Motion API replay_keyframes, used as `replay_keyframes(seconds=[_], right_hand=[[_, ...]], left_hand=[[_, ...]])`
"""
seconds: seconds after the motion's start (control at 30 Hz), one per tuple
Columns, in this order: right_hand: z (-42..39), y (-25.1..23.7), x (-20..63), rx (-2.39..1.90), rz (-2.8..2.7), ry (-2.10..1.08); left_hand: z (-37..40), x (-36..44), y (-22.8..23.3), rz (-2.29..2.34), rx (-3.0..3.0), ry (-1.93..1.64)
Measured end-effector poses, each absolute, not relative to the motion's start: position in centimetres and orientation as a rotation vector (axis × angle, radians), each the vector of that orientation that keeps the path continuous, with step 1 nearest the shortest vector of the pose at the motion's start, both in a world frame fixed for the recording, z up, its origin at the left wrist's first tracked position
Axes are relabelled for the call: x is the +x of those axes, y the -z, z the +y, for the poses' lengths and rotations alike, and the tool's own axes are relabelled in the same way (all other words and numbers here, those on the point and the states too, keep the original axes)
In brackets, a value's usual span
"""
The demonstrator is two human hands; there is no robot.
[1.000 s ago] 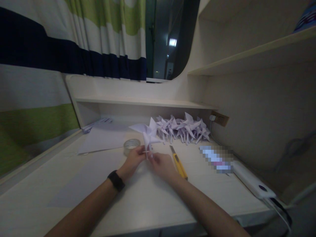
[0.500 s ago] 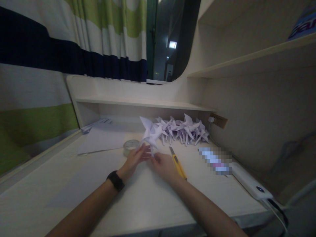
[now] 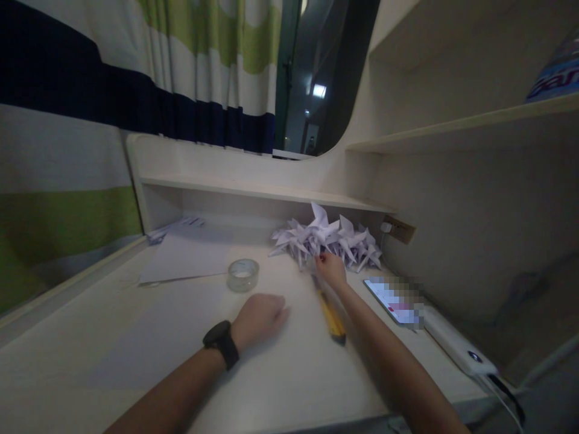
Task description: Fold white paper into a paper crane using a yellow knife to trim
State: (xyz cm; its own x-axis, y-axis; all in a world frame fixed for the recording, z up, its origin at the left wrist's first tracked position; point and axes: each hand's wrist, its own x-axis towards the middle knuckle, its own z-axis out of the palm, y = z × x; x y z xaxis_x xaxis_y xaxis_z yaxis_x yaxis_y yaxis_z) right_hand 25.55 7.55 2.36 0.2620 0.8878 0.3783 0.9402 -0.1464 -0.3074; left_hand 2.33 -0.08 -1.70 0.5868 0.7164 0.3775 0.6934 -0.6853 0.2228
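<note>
A heap of white paper pinwheels (image 3: pixel 330 240) lies at the back of the desk (image 3: pixel 280 374), under the low shelf. My right hand (image 3: pixel 332 269) reaches to the heap's front edge and pinches the stem of a paper pinwheel (image 3: pixel 319 224) that stands on top of the heap. My left hand (image 3: pixel 261 316), with a black watch on its wrist, rests on the desk with its fingers curled and nothing in it. A roll of clear tape (image 3: pixel 243 275) sits just beyond my left hand.
A yellow utility knife (image 3: pixel 333 322) lies beneath my right forearm. A phone (image 3: pixel 392 298) and a white power strip (image 3: pixel 459 348) are at the right. White paper sheets (image 3: pixel 185 258) lie at the back left. A striped curtain hangs on the left.
Both hands held the pinwheel near the tape. My right hand has carried it back to the heap, and my left hand has let go and dropped to the desk.
</note>
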Motion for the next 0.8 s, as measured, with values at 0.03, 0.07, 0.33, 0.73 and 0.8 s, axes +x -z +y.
replay_keyframes(seconds=[0.03,0.07,0.33,0.73,0.8], right_hand=[[8.4,-2.5,26.1,-2.088,-1.633,0.153],[9.2,-2.5,26.6,-2.115,-1.615,0.162],[12.4,-0.7,28.4,-2.21,-1.632,0.164],[12.1,0.4,28.4,-2.24,-1.745,0.196],[11.7,0.4,28.3,-2.227,-1.768,0.204]], left_hand=[[-0.4,2.5,1.8,1.209,2.806,-0.639],[-0.6,2.6,2.0,1.192,2.838,-0.607],[-0.7,3.1,2.5,1.15,2.877,-0.431],[-0.9,3.1,2.1,1.115,2.872,-0.463],[-1.1,3.1,1.7,1.113,2.874,-0.467]])
